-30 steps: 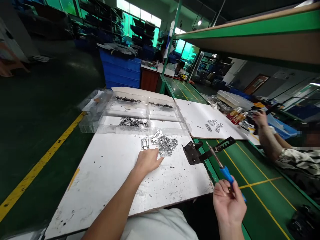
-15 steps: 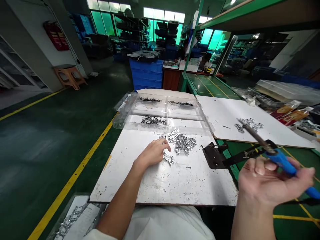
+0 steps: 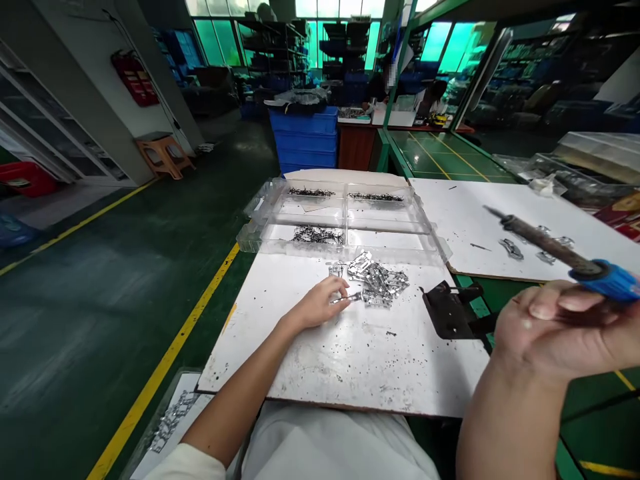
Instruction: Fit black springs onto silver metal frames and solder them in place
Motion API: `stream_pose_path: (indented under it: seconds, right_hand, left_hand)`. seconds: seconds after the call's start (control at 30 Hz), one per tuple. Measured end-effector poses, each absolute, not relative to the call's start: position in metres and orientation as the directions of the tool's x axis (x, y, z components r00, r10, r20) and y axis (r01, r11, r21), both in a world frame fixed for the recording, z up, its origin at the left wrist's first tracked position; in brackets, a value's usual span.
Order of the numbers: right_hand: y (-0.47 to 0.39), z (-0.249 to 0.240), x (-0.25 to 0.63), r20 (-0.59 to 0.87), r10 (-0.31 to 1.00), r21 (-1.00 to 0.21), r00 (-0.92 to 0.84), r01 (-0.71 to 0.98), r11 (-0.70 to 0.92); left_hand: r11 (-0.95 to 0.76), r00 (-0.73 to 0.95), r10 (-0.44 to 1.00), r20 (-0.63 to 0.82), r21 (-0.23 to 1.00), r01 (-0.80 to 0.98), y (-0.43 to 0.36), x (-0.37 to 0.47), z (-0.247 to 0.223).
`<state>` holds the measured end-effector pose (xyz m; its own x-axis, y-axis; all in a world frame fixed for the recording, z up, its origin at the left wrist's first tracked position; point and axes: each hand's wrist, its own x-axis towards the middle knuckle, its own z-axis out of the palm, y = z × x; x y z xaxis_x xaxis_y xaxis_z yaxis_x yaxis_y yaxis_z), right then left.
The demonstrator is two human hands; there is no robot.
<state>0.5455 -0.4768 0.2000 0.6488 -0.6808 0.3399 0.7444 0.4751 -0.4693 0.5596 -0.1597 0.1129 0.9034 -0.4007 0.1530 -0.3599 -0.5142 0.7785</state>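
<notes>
My left hand [image 3: 324, 302] pinches a small silvery metal part [image 3: 353, 297] between thumb and fingers, just above the white board [image 3: 320, 360]. Right beside it lies a pile of similar metal parts [image 3: 381, 279]. Raised at the right, my right hand [image 3: 565, 327] is closed on the blue handle of a soldering iron [image 3: 555, 250], whose tip points up and left over the second white board. A black metal bracket [image 3: 450, 312] stands between the pile and my right hand.
A clear divided tray [image 3: 345, 220] holding thin black pieces lies behind the pile. More metal parts [image 3: 511, 249] rest on the right-hand board [image 3: 470, 220]. Blue crates [image 3: 306, 140] are stacked beyond. A container of metal parts [image 3: 173, 417] sits low at the left. People are in the background.
My left hand has closed on a metal part and lifted it slightly. The view has turned a little left, and the soldering iron appears closer and higher.
</notes>
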Motion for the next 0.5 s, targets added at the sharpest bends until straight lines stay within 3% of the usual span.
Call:
stream_pose_path:
  seconds: [0.07, 0.13, 0.27, 0.37, 0.5]
  right_hand:
    - [-0.467, 0.200, 0.558, 0.410, -0.694, -0.440, 0.591, 0.795, 0.417]
    - [-0.455, 0.198, 0.567, 0.430, -0.662, -0.488, 0.613, 0.775, 0.401]
    - [-0.437, 0.178, 0.582, 0.417, -0.630, -0.552, 0.655, 0.733, 0.397]
    - [-0.431, 0.157, 0.591, 0.412, -0.617, -0.582, 0.671, 0.715, 0.388]
    - [-0.426, 0.135, 0.597, 0.366, -0.587, -0.626, 0.722, 0.658, 0.419]
  left_hand:
    - [-0.304, 0.937, -0.313, 0.154, 0.919, -0.252, -0.168, 0.567, 0.116]
    - [-0.075, 0.956, -0.286, 0.073, 0.992, -0.098, -0.176, 0.575, 0.119]
    - [0.307, 0.940, -0.336, -0.060, 0.937, 0.169, -0.191, 0.587, 0.122]
    - [0.387, 0.938, -0.339, -0.073, 0.898, 0.210, -0.198, 0.591, 0.120]
    - [0.286, 0.938, -0.327, -0.117, 0.933, 0.216, -0.201, 0.594, 0.113]
